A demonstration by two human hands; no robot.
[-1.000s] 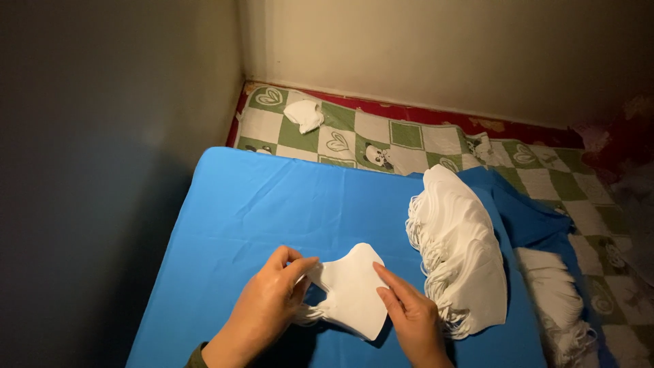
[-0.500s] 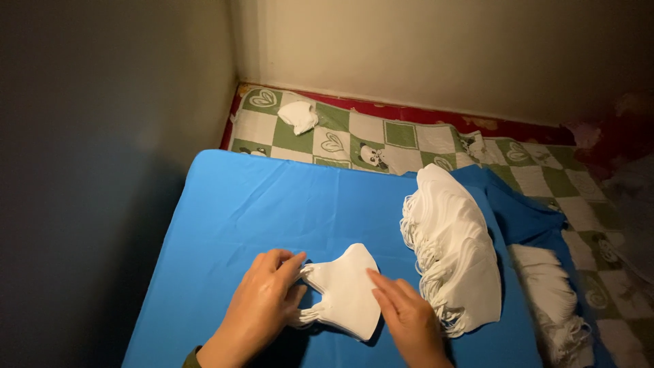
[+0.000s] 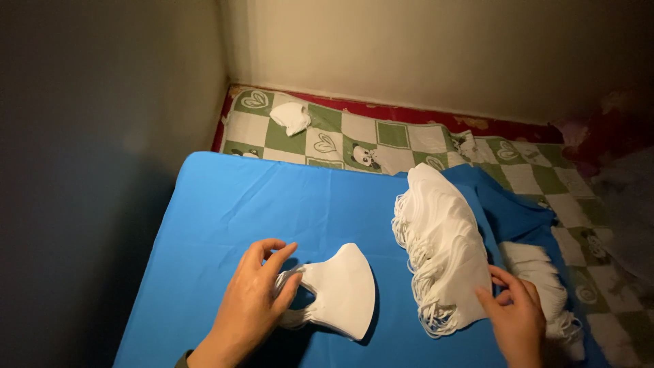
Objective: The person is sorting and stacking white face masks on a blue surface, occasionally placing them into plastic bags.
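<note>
White fabric masks are under both of my hands, laid out on a bright blue cloth [image 3: 272,204] that covers the surface in front of me. My left hand [image 3: 255,300] rests on the ear-loop end of a small stack of masks [image 3: 340,293], fingers curved and loosely closed over the loops, pressing them down against the cloth; the stack lies flat near the front edge, its rounded nose end pointing to the right. My right hand [image 3: 518,317] is at the near end of a long fanned pile of masks [image 3: 439,245] that lies just right of the small stack, apart from it. The fingers are bent and touching the lowest masks of that pile, the thumb on top, though I cannot tell whether they are pinching one or only resting there. Another heap of masks [image 3: 545,289] sits behind my right hand, partly hidden by it, at the rumpled right edge of the cloth. Beyond the cloth lies a green-and-white chequered mat [image 3: 340,136] with heart and panda figures, and a single crumpled mask [image 3: 291,117] lies on it near the corner of the walls.
</note>
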